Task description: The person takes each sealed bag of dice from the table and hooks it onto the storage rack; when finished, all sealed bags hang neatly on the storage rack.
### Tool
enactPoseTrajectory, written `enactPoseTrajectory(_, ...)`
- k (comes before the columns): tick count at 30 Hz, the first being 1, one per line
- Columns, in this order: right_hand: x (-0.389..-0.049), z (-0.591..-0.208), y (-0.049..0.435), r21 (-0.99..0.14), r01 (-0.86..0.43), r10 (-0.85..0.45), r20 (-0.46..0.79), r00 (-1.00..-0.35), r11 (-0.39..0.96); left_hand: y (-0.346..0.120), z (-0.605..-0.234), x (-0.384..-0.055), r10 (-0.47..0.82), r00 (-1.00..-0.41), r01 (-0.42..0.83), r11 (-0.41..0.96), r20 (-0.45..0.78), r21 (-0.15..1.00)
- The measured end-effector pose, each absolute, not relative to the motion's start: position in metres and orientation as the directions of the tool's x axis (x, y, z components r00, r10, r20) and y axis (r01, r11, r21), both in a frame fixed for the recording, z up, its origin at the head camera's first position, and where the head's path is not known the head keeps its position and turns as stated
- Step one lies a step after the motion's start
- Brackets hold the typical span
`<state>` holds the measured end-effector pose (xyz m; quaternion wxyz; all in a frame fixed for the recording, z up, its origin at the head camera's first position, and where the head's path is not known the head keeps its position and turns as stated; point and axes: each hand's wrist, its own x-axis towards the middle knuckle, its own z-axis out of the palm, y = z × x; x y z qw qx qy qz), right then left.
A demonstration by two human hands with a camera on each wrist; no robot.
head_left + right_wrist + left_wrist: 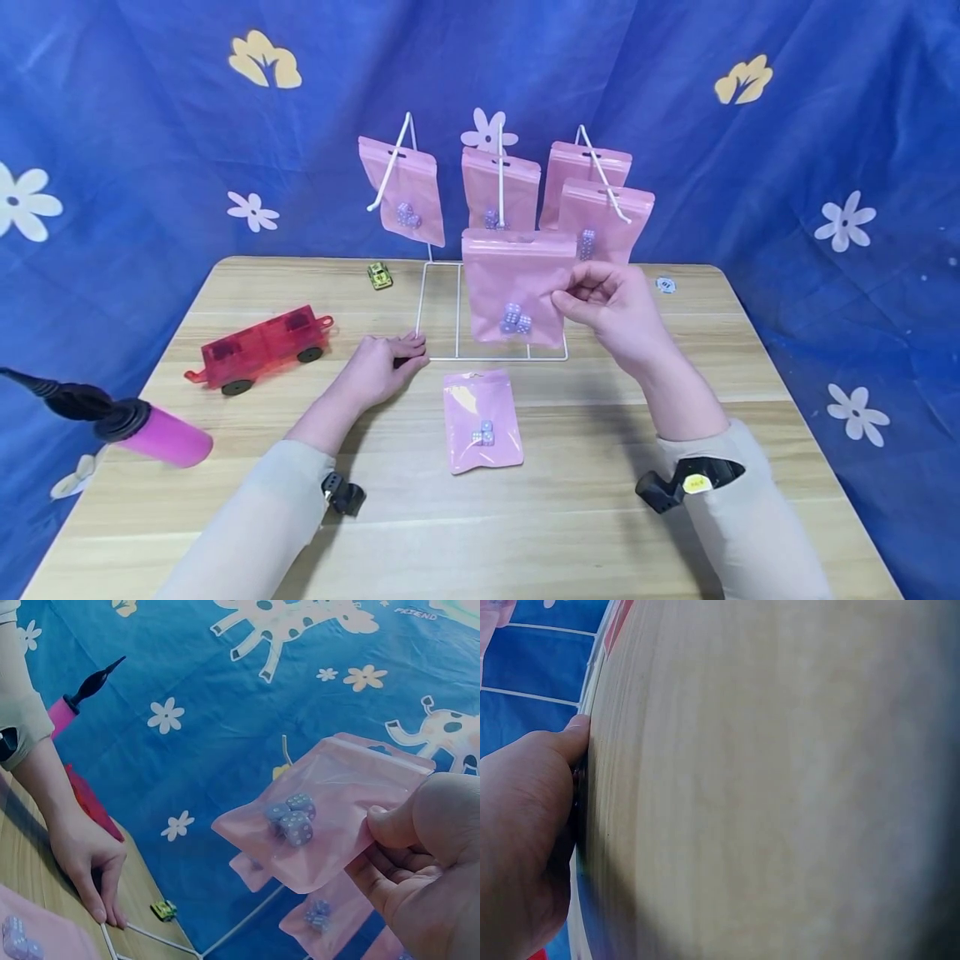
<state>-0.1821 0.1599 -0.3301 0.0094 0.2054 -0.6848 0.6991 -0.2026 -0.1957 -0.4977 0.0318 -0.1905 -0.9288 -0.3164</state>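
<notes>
My right hand (615, 312) pinches the right edge of a pink zip bag (517, 287), thumb in front. Several pale purple dice (292, 817) show through its clear front. The bag is upright in front of the middle hook of a white wire display rack (500, 183). At the rack's front left base corner, my left hand (386, 367) grips the wire low against the table, thumb and fingers around the corner. One pink bag hangs on the left hook, one on the middle hook and two on the right. Another dice bag (483, 454) lies flat before the rack.
On the left of the wooden table (562, 533) are a red toy wagon (258, 350) and a pink hand pump (176, 437) with a black nozzle. A small yellow-green toy car (380, 275) sits behind, and a round chip (666, 285) lies at the back right.
</notes>
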Motion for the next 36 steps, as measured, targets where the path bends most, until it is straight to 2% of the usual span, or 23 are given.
enactPoseTrajectory(13, -0.192, -0.332, 0.142, -0.963, -0.258, -0.247, 0.271, -0.930, -0.084, -0.196, -0.497, -0.203, 0.335, -0.931, 0.354, 0.729, 0.146, 0.585)
enactPoseTrajectory(36, -0.231, -0.346, 0.129, -0.974, -0.217, -0.176, 0.225, -0.958, -0.064, -0.196, -0.498, -0.203, 0.335, -0.931, 0.356, 0.734, 0.146, 0.579)
